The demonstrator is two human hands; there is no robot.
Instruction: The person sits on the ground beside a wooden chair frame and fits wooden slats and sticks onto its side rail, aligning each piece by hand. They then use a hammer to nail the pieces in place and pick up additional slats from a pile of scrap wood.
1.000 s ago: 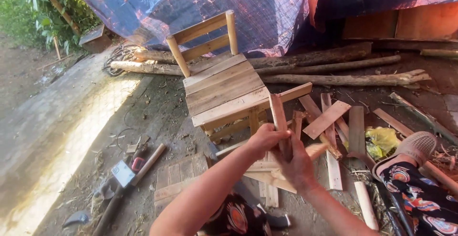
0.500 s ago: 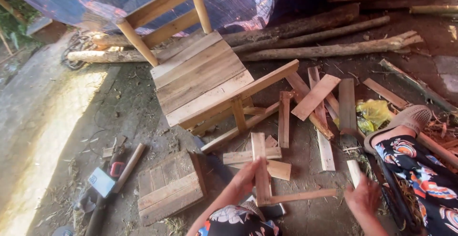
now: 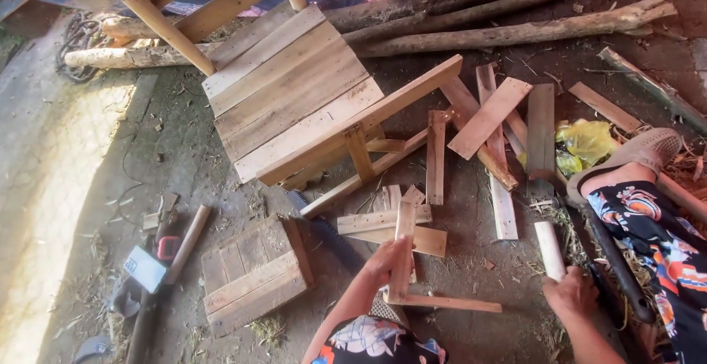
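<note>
- Bare dirt ground (image 3: 96, 158) lies underfoot, littered with straw and offcuts, with rough logs (image 3: 508, 33) across the far side in front of a tarpaulin.
- The left hand (image 3: 388, 259) is closed around an upright wooden slat (image 3: 403, 250), gripping it near its middle.
- The slat's lower end meets a second slat (image 3: 449, 303) lying flat on the ground, so the two form an L.
- The right hand (image 3: 571, 294) is curled around the near end of a pale round peg (image 3: 549, 248), which rests on the ground.
- A slatted wooden chair (image 3: 287, 92) lies tipped over beyond the hands, with loose planks (image 3: 490, 117) scattered to its right.
- A small slatted panel (image 3: 254, 272) lies to the left of the left hand, and a hammer (image 3: 158, 264) farther left.
- A sandalled foot (image 3: 633, 159) and patterned trouser leg (image 3: 655, 239) show at right.
</note>
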